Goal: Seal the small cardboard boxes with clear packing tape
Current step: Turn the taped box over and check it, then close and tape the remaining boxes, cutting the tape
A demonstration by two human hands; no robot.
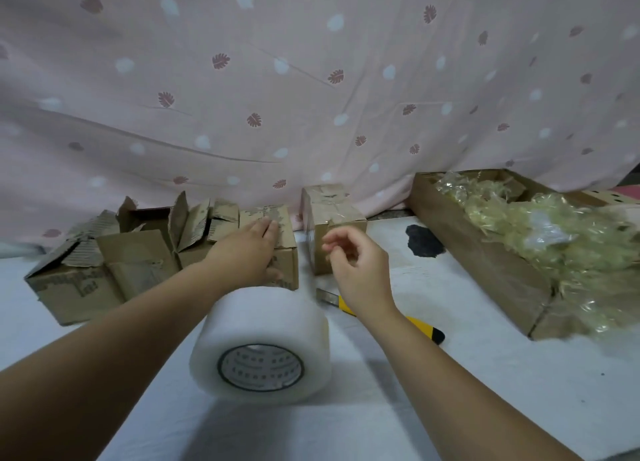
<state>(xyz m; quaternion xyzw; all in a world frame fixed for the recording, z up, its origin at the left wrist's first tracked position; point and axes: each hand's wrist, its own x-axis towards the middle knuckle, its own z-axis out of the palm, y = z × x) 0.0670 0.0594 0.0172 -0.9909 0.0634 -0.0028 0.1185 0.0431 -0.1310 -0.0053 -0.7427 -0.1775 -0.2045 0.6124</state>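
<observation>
White sheet (485, 391) lies under everything. Nearest, the tape roll (259, 343) lies on its side, core towards the camera. Just behind it a yellow knife (346, 304) lies partly hidden by the right wrist. The left hand (249, 252) rests on a closed box (287, 263), fingers straight on its top, thumb on its front. The right hand (356, 263) hovers loosely curled, holding nothing, before a taped box (336, 218). Open boxes (104, 263) stand at the left and a tray (467, 252) of crumpled tape (554, 239) at the right. A pink curtain (311, 79) hangs behind.
</observation>
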